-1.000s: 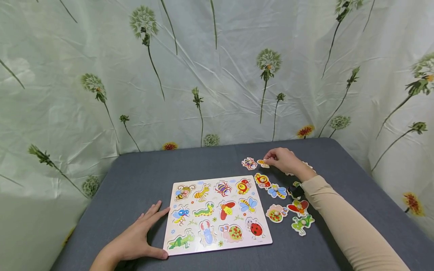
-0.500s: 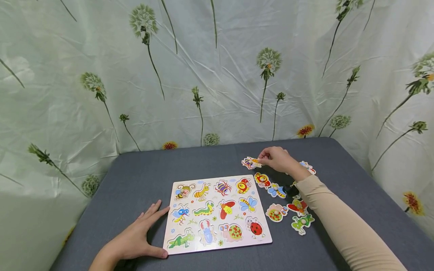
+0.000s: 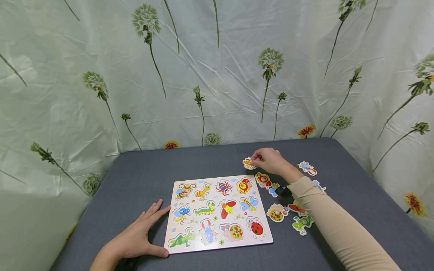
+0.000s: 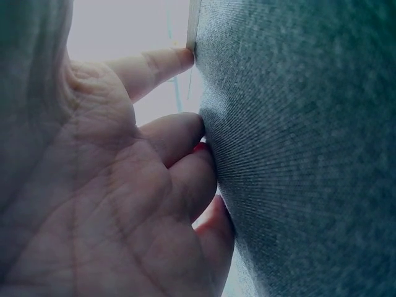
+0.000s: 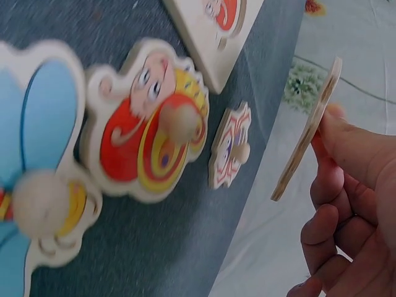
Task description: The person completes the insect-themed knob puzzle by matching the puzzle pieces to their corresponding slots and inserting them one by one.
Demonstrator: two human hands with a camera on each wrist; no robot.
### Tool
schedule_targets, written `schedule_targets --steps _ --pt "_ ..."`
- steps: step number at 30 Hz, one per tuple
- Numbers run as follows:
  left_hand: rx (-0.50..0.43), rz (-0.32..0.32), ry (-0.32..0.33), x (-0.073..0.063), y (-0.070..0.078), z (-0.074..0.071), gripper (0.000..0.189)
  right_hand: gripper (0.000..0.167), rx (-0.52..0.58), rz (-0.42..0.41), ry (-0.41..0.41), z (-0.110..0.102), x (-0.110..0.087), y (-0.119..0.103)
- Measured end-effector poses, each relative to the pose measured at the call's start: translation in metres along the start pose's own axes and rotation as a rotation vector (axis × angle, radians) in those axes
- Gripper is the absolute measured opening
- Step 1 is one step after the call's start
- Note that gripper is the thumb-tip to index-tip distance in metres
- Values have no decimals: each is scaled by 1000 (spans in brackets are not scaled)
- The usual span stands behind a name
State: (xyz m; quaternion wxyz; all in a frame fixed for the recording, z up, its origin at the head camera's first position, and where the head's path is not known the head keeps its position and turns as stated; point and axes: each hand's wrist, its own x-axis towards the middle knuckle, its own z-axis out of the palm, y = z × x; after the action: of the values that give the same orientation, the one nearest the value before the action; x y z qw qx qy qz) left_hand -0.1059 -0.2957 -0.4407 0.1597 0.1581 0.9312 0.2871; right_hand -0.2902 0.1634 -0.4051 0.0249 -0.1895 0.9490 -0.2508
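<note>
My right hand (image 3: 271, 161) pinches a yellow-striped wooden puzzle piece (image 3: 247, 162) between thumb and fingers. In the right wrist view this held piece (image 5: 307, 133) shows edge-on, raised off the table. The spider piece (image 5: 230, 148) lies just beyond it, mostly covered in the head view. My left hand (image 3: 137, 235) rests at the left side of the insect puzzle board (image 3: 217, 246), fingers spread; its thumb touches the lower left corner and a fingertip the left edge. The left wrist view shows its palm and fingers (image 4: 176, 136) against the dark cloth.
Loose pieces lie right of the board: a red-and-yellow butterfly (image 3: 263, 180), a snail (image 3: 277, 213), a green grasshopper (image 3: 302, 224) and a stag beetle (image 3: 307, 168). My sleeve (image 3: 325, 210) partly covers others. A floral curtain (image 3: 217, 75) hangs behind the dark table (image 3: 142, 173).
My right hand has carried the striped piece left, in front of the spider piece. The stag beetle piece behind the wrist has come into view. My left hand and the board have stayed put.
</note>
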Motion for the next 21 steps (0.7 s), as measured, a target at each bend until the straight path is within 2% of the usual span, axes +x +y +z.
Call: schedule_targets --steps 12,21 --pt "0 -7 -4 0 -1 1 128 17 7 -16 -25 16 4 -22" --pt "6 -6 -6 1 -1 1 128 16 15 -66 -28 28 7 -37"
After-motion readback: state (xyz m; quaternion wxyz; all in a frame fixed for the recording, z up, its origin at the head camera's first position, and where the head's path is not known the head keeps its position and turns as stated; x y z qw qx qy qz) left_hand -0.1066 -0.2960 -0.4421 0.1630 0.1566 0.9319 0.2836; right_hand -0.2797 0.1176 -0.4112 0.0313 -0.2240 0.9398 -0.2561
